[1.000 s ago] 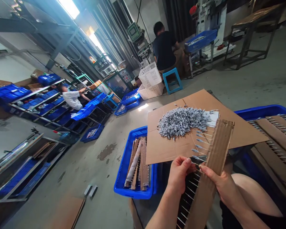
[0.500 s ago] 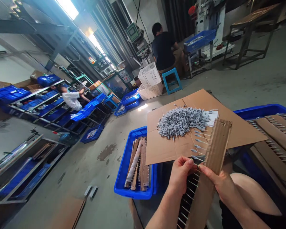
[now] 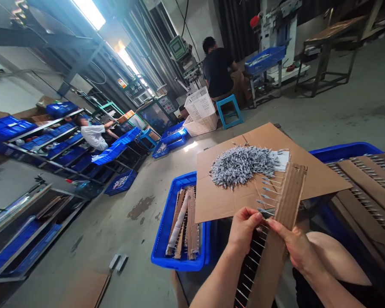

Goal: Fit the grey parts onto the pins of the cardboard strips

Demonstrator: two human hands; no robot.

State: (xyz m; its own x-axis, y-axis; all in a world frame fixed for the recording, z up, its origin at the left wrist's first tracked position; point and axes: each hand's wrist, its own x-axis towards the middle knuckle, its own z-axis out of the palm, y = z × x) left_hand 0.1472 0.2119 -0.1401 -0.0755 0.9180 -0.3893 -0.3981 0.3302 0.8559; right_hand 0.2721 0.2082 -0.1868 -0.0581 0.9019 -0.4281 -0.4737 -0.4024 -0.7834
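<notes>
My right hand (image 3: 300, 246) grips a long corrugated cardboard strip (image 3: 290, 192), its thumb lying on the strip near the left edge. Thin pale pins stick out in a row along that edge. Towards the far end, several of them carry small grey pointed pieces (image 3: 269, 189). At the strip's left edge my left hand (image 3: 245, 229) is closed in a pinch, close to my right thumb; what sits between its fingertips is hidden. Beyond the hands, a heap of the same grey pieces (image 3: 240, 167) lies on a flat cardboard sheet (image 3: 218, 203), beside a white paper (image 3: 282, 159).
Left of the sheet stands a blue crate (image 3: 160, 252) with pin-studded cardboard strips. Another blue crate (image 3: 349, 148) at right holds more filled strips (image 3: 362, 175). Farther off, one person (image 3: 220, 70) sits on a blue stool (image 3: 229, 112), another (image 3: 94, 134) beside shelving.
The whole view has shifted slightly. Both hands stay at the same spot on the strip, with the left fingers still pinched near the right thumb.
</notes>
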